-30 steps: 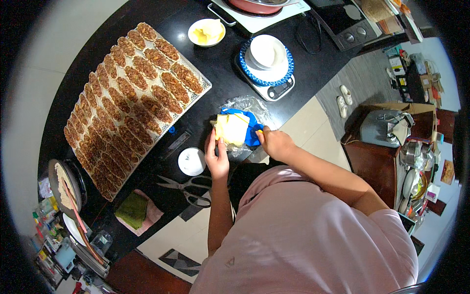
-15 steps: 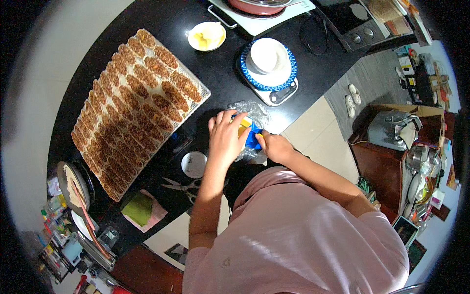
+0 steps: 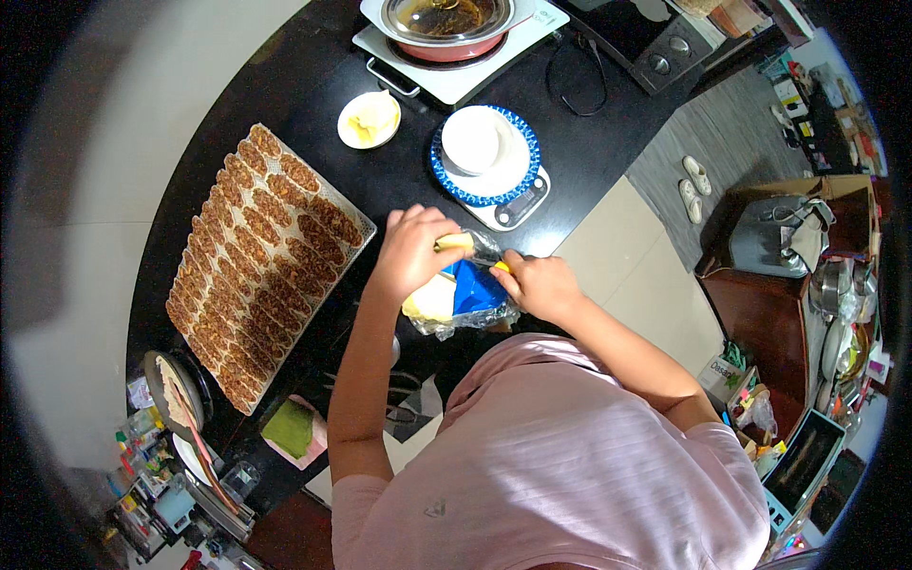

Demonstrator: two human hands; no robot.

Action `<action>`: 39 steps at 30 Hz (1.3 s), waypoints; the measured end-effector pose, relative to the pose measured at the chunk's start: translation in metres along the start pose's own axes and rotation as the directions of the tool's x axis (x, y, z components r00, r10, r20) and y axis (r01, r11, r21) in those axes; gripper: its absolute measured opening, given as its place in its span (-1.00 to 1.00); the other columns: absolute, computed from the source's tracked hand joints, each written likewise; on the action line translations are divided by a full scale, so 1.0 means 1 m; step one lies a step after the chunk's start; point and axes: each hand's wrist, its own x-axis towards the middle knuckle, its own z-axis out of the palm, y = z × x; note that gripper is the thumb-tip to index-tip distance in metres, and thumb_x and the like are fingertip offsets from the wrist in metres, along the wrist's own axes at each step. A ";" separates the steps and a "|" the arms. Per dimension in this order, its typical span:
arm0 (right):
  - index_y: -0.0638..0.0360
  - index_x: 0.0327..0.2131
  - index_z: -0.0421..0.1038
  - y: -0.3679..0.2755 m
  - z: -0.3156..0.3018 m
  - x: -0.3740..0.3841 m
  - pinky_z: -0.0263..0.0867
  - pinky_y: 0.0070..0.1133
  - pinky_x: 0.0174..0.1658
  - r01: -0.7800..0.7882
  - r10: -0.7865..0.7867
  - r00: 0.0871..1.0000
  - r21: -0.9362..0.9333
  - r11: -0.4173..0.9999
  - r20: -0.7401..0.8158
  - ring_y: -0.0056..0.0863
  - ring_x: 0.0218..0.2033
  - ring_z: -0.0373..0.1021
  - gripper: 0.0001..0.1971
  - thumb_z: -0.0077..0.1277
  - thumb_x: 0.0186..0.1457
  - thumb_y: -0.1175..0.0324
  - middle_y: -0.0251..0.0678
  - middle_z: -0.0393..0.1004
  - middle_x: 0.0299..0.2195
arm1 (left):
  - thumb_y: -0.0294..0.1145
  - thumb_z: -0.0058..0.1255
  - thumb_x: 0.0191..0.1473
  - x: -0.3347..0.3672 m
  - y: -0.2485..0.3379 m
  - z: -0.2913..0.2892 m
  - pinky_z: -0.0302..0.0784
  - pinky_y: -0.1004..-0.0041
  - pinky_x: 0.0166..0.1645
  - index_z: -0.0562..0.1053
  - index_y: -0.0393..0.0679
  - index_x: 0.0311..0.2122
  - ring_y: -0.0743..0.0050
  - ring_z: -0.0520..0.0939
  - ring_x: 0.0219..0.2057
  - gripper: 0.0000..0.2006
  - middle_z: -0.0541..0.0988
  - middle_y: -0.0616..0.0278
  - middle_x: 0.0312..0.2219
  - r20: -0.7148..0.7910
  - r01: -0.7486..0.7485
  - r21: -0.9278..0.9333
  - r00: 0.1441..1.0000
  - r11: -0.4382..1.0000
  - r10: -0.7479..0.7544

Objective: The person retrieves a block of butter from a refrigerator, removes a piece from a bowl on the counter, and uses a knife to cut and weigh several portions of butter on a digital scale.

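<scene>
My left hand point(image 3: 410, 249) is closed, its fingertips on a pale yellow slice of butter point(image 3: 454, 242). My right hand point(image 3: 543, 288) grips a yellow-handled knife point(image 3: 503, 268), whose greyish blade slants toward that slice. Below both hands lies a larger butter block point(image 3: 432, 299), partly covered by a blue wrapper point(image 3: 478, 291) with crumpled clear plastic around it. A small white bowl point(image 3: 359, 139) farther off holds more yellow butter. Beyond my hands, a kitchen scale point(image 3: 521, 207) carries a blue-rimmed plate point(image 3: 528, 142) with a white bowl point(image 3: 472, 139) on it.
On the left, a large tray point(image 3: 362, 243) carries rows of brown, nut-like oval pieces. A lidded pan point(image 3: 446, 21) sits on a white cooktop point(image 3: 530, 28) at the back. Scissors point(image 3: 404, 391) and a green-and-pink cloth point(image 3: 293, 429) lie near my left forearm.
A slice of butter has come up off the block into my left fingers. The block and blue wrapper now show below my hands. My view has shifted.
</scene>
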 end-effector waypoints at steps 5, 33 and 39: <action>0.11 -0.44 0.39 0.009 -0.057 0.023 0.35 -0.26 -0.56 0.009 -0.018 0.978 -0.042 0.999 -0.209 -0.13 -0.66 0.43 -0.63 -0.13 0.16 -0.01 -0.13 0.44 -0.71 | -0.12 0.26 -0.16 0.066 0.000 -0.028 0.35 0.23 -0.13 0.57 -0.16 -0.39 0.18 0.50 -0.25 -0.68 0.52 0.18 -0.39 -0.255 -0.027 -0.045 0.967 0.999 0.015; 0.25 -0.52 0.47 -0.032 0.001 0.003 0.38 -0.22 -0.45 0.045 -0.048 0.979 0.019 0.999 0.200 0.01 -0.57 0.44 -0.50 -0.26 0.25 0.03 0.04 0.47 -0.63 | -0.03 0.34 -0.29 -0.135 0.053 0.111 0.18 0.02 0.14 0.01 -0.35 0.23 -0.23 0.31 0.07 0.06 0.29 -0.26 0.04 -0.401 0.657 -0.277 0.584 0.701 -0.706; 0.24 -0.53 0.48 -0.021 0.020 0.008 0.40 -0.24 -0.46 0.081 -0.058 0.968 -0.088 0.993 0.245 -0.03 -0.56 0.47 -0.45 -0.29 0.25 -0.02 0.02 0.49 -0.61 | -0.13 0.31 -0.33 -0.131 0.042 0.123 0.25 0.04 0.06 0.09 -0.31 0.19 -0.21 0.39 -0.03 -0.03 0.36 -0.18 -0.05 -0.460 0.662 -0.256 0.557 0.704 -0.691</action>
